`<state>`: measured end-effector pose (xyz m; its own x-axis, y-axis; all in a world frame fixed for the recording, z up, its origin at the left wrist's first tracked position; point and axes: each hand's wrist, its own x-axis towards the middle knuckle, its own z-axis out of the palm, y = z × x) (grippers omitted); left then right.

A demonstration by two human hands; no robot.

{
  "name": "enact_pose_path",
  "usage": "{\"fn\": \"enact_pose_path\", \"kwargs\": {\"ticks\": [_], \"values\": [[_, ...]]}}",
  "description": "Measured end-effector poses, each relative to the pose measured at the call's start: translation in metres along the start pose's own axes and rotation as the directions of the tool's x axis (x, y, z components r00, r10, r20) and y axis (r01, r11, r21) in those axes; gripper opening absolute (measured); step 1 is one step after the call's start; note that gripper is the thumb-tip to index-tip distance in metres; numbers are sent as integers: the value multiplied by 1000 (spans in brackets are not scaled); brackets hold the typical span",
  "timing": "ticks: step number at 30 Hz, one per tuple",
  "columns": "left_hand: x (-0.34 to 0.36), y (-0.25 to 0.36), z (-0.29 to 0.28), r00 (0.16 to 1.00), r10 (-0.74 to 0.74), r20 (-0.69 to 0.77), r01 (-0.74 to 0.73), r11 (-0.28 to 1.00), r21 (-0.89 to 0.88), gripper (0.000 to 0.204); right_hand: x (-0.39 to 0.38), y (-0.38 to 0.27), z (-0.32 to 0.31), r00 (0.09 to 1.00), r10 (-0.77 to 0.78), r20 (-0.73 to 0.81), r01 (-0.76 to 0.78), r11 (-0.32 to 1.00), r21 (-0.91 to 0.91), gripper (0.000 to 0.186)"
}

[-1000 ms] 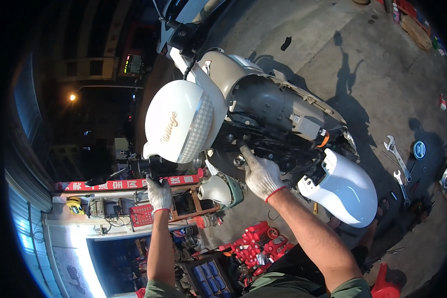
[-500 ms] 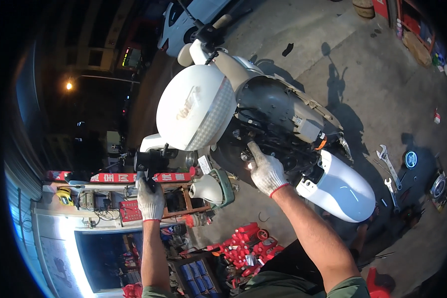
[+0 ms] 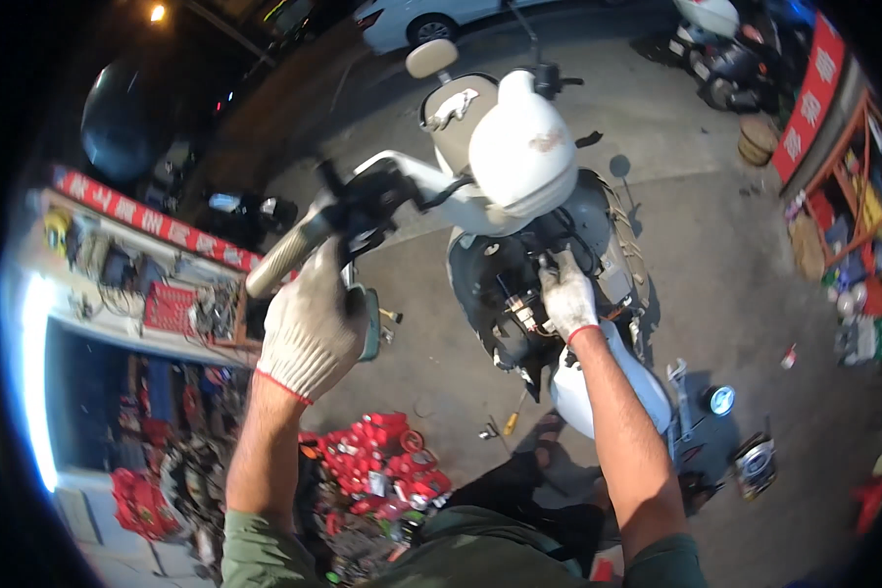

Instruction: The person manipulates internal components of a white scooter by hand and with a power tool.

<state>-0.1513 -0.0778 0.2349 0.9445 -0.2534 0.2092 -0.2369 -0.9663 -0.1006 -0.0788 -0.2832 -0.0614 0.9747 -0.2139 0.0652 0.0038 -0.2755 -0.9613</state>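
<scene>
A white scooter with its front body panel (image 3: 524, 152) stands before me, its front section opened to dark wiring and parts (image 3: 519, 299). My left hand (image 3: 314, 318), in a white knit glove, is closed round the handlebar (image 3: 348, 211) beside its beige grip (image 3: 286, 257); its fingertips are hidden behind the bar. My right hand (image 3: 568, 297), gloved the same way, reaches into the opened front with fingers bent together among dark cables. What they pinch is too small to make out. Below that hand lies the white front fender (image 3: 629, 377).
Wrenches (image 3: 681, 397), a round blue-lidded tin (image 3: 720, 400) and a yellow-handled screwdriver (image 3: 511, 423) lie on the floor. Red parts (image 3: 387, 461) are heaped at the lower left. A crowded workbench (image 3: 157, 294) runs along the left; shelves (image 3: 857, 216) stand at the right.
The view has swung, and the handlebar's left end now looms closer. My left hand has shifted from the grip's end toward the controls. The right hand has gone further up among the cables.
</scene>
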Motion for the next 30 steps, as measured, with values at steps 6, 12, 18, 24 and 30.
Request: {"fn": "enact_pose_path", "kwargs": {"ticks": [6, 12, 18, 24, 30], "values": [[-4, -42, -15, 988, 139, 73, -111, 948, -299, 52, 11, -10, -8, 964, 210, 160, -240, 950, 199, 15], [-15, -62, 6, 995, 92, -32, -91, 768, -633, 55, 14, -29, -13, 908, 365, 203, -405, 890, 210, 12], [-23, -66, 27, 994, 35, -106, -96, 753, -651, 49, 19, -34, -15, 877, 424, 227, -468, 861, 200, 11], [-25, -66, 34, 992, 13, -126, -91, 765, -637, 40, 23, -38, -15, 855, 479, 199, -507, 853, 122, 10], [-26, -69, 54, 963, 20, -267, -204, 701, -683, 33, 25, -37, -14, 864, 469, 181, -488, 869, 77, 23]]}}
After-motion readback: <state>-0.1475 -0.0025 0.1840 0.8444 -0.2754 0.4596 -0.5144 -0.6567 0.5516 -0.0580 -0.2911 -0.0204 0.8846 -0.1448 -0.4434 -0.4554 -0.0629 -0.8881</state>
